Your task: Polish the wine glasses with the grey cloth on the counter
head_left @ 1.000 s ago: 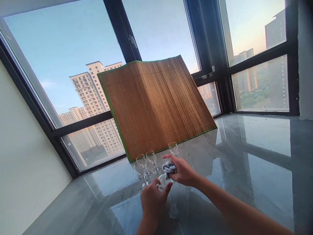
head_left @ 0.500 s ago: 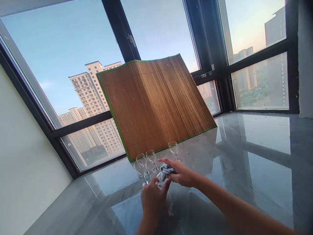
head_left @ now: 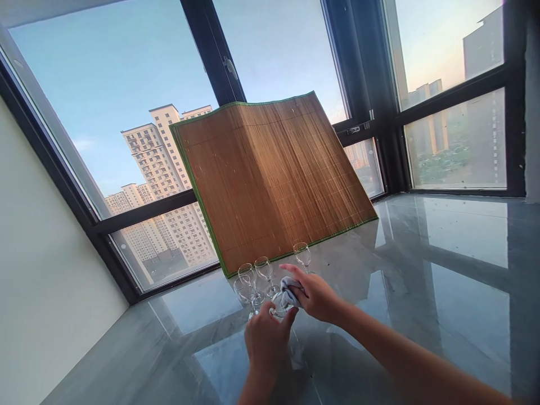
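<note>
My left hand point(head_left: 268, 341) is closed around a clear stemmed glass point(head_left: 277, 304), most of it hidden by the fingers. My right hand point(head_left: 317, 297) pinches a crumpled pale grey cloth point(head_left: 289, 291) against the rim of this glass, its index finger stretched out. How far the cloth reaches inside cannot be made out. Just beyond and left of the hands, a few more stemmed glasses stand close together, among them one wine glass point(head_left: 247, 275) and another wine glass point(head_left: 264, 269). A separate wine glass point(head_left: 302, 255) stands behind my right hand, its base partly covered.
The glasses stand on a glossy grey tiled surface point(head_left: 358, 360) with window reflections. Behind them a brown bamboo mat point(head_left: 270, 180) with green edging leans against the dark window frame point(head_left: 371, 84). A white wall point(head_left: 37, 270) rises on the left.
The cloth and my right hand have shifted slightly against the glass, and the cloth looks less bunched. The view has moved a little; the standing glasses and mat stay in place.
</note>
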Motion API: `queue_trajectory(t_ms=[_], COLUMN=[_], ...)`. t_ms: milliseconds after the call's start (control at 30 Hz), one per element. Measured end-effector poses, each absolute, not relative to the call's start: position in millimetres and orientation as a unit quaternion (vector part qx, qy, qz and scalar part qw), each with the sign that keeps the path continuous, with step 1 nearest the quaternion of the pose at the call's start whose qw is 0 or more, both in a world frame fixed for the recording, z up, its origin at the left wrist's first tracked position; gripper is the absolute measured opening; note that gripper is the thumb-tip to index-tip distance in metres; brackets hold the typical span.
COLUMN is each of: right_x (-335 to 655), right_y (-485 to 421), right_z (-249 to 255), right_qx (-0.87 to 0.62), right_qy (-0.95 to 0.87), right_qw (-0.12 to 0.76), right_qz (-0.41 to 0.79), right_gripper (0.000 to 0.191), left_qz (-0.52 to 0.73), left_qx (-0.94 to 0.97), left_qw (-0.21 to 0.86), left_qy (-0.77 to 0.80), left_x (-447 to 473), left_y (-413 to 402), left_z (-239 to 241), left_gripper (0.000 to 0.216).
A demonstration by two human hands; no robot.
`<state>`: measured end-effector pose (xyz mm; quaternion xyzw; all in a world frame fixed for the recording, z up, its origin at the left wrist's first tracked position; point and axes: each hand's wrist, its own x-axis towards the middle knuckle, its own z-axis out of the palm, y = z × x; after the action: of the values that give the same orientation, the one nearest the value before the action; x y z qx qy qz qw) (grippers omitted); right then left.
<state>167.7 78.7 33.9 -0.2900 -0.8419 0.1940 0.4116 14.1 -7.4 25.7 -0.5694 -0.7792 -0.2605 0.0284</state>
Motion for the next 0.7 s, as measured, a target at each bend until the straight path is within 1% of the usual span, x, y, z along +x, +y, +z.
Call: queue_trajectory(t_ms=[200, 433, 600, 700], right_x=[170, 177, 179, 179], right_y=[77, 75, 73, 73], right_z=[36, 42, 47, 48], right_qx=[-0.319, -0.301, -0.294, -0.291], right_qy=[-0.867, -0.9, -0.898, -0.893], right_qw=[0.36, 0.304, 0.307, 0.304], right_qz=[0.13, 0.077, 0.109, 0.16], right_gripper=[0.059, 0.061, 0.067, 0.069], left_qz=[-0.277, -0.326, -0.354, -0.366], left_qx=[-0.56, -0.541, -0.541, -0.548], left_qw=[0.016, 0.005, 0.026, 0.041], left_qy=[-0.78, -0.775, -0.762, -0.751], left_x=[13, 12, 8, 5], left_y=[-5, 0, -1, -2], left_z=[20, 11, 8, 7], left_gripper=[0.041, 0.051, 0.059, 0.063])
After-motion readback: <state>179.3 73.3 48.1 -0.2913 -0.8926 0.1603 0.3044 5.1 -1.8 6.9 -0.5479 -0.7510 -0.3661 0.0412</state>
